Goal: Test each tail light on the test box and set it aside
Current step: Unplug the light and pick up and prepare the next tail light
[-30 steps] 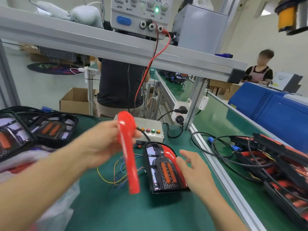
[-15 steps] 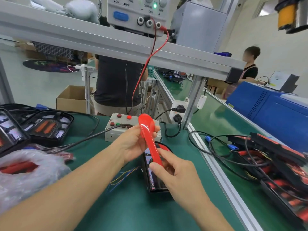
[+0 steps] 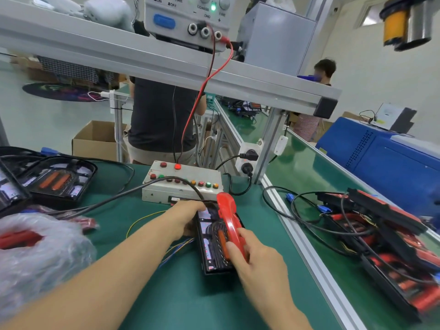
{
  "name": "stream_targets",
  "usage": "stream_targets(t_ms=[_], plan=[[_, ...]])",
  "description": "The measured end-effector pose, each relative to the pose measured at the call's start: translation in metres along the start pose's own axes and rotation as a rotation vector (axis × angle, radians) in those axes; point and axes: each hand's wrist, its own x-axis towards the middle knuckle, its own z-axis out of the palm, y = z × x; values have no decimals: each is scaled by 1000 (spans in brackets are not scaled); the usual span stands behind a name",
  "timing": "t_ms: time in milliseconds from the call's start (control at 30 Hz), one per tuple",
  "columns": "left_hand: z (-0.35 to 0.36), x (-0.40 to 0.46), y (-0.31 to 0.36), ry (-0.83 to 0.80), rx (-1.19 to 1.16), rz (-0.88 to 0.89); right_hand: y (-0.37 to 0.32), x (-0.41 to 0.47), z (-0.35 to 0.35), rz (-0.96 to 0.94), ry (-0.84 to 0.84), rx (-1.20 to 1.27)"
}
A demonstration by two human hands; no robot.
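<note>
Hiding tail light (image 3: pixel 215 244) edges, hands; left grip unclear.

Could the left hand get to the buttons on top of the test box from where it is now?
Probably yes: the left hand sits at the tail light, just before the test box, with only a black cable crossing the buttons.

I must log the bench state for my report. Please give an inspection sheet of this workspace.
Surface: green bench mat.
Job's things: tail light before the test box; red lens cover on it.
Clutter: plastic bag left; tail lights piled right.
Grippers: left hand holds the light's left edge; right hand pinches the cover.
Cables: black cable; coloured wires.
Surroundings: power supply above; cardboard box.
</note>
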Motion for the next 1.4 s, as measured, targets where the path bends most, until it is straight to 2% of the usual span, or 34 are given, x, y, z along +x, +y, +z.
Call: stream_targets(t_ms=[67,167,233,367,733,800,867,1033,1200,1300,1400], plan=[[3,2,-5,-29,-253,-58,2,-3,0,-52,32,-149],[4,0,-12,-51,-449,-58,-5,-5,-2,-169,61,-267],[3,-2,-17,-107,-537,-43,-12,-5,-2,-290,111,-437],[5,-6,-22,-101,-572,-32,-24,-10,12,-424,248,-469],[7,-13,-27,-134,-661,13,-39,-10,19,-332,164,-633],[6,-15,-30,-179,-628,60,-41,-10,18,-311,150,-631],[5,-14,-32,-145,-583,142,-40,-9,18,-296,131,-629],[8,-14,-29,-148,-591,206,-29,-9,14,-329,146,-566],[13,-15,-31,-117,-626,221,-30,-9,26,-388,179,-667],[12,-16,-31,-80,-601,219,-30,-10,22,-370,125,-598],[8,-16,-27,-55,-640,215,-29,-13,0,-128,-63,-308]])
